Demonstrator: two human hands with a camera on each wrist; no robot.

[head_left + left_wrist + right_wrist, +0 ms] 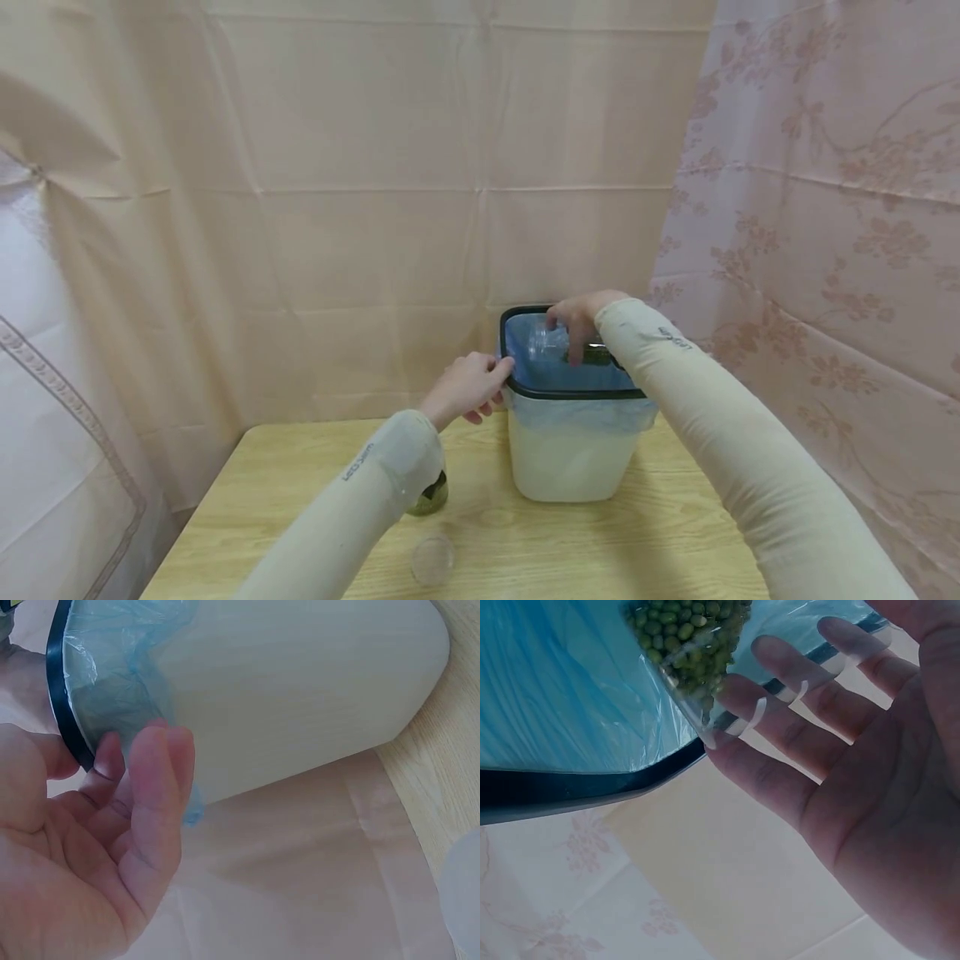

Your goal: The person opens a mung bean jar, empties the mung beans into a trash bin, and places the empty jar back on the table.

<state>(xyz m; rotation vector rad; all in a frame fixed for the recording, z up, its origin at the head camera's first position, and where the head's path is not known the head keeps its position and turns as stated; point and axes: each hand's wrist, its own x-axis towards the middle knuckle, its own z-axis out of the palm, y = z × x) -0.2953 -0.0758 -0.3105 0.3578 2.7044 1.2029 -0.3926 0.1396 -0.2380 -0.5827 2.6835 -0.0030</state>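
Over the mouth of a bin [577, 458] with a black rim and a blue bag liner [555, 377], my right hand [581, 323] grips a clear plastic jar [551, 342] lying on its side. Green beans [686, 634], like mung beans, are gathered at one end of the jar. My left hand [472, 383] pinches the bin's near-left rim [66, 724], thumb on top and index finger outside; its other fingers [157, 802] curl beside the liner's outer fold. Under my left forearm stands another container [431, 497] with green contents, mostly hidden.
A clear round lid [432, 560] lies on the wooden table [300, 467] near the front. A beige curtain [360, 250] hangs behind the table, and a flowered curtain [840, 250] hangs along the right side.
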